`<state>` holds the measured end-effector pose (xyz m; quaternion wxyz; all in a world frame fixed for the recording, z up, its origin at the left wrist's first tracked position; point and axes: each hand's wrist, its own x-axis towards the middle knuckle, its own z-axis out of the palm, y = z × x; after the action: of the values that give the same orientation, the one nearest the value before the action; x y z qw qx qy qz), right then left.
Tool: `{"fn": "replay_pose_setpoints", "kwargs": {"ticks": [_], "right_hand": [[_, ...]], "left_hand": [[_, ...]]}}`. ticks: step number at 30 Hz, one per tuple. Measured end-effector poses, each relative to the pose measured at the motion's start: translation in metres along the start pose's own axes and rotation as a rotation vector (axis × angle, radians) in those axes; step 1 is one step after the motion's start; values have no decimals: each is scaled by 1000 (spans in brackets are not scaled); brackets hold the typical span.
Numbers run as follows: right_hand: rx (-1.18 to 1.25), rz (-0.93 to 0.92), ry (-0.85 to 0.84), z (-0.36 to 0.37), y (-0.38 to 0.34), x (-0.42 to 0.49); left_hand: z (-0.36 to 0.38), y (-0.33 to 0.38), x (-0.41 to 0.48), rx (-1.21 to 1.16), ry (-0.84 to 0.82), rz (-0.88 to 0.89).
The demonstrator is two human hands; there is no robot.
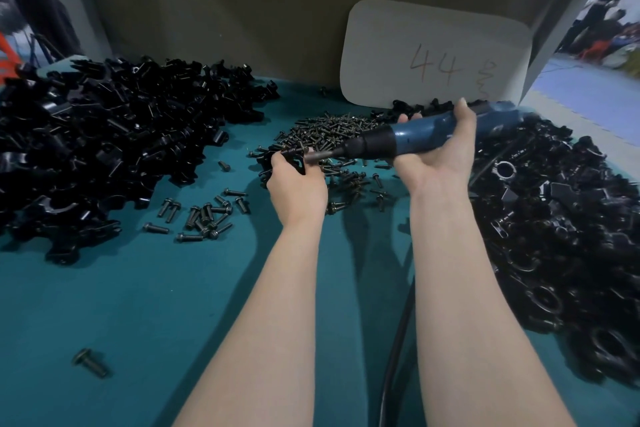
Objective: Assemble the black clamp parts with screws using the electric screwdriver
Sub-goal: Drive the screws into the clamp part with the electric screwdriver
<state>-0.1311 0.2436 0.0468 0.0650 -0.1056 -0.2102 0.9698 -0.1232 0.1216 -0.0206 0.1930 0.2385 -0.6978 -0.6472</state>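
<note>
Now my left hand point(298, 180) pinches a black clamp part point(294, 158) at the screw pile's point(332, 130) seven o'clock edge, while my right hand point(440, 152), fingers wrapped round the blue electric screwdriver point(415, 137), points its bit in from three o'clock. I'd keep the bit square to the screw head (too small to make out here) and brace the part firmly before triggering.

Blue electric screwdriver point(433, 135) near-horizontal, bit tip at black clamp part point(292, 159); screws point(329, 132) heaped just behind.

Clamp pile point(104, 135) left, screws point(332, 135) ctr, assembled pile point(561, 236) right.
</note>
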Motion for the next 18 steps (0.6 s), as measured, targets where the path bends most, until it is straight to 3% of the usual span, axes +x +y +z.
{"fn": "replay_pose_setpoints", "kwargs": {"ticks": [5,10,18], "right_hand": [[40,-46,-75,12,-2,0],[46,-159,34,5,-6,2],[15,-181,78,4,-2,5]], "left_hand": [[0,0,0,11,5,5],[-1,1,-2,38,-5,26],[0,-1,-5,183,-15,81]]}}
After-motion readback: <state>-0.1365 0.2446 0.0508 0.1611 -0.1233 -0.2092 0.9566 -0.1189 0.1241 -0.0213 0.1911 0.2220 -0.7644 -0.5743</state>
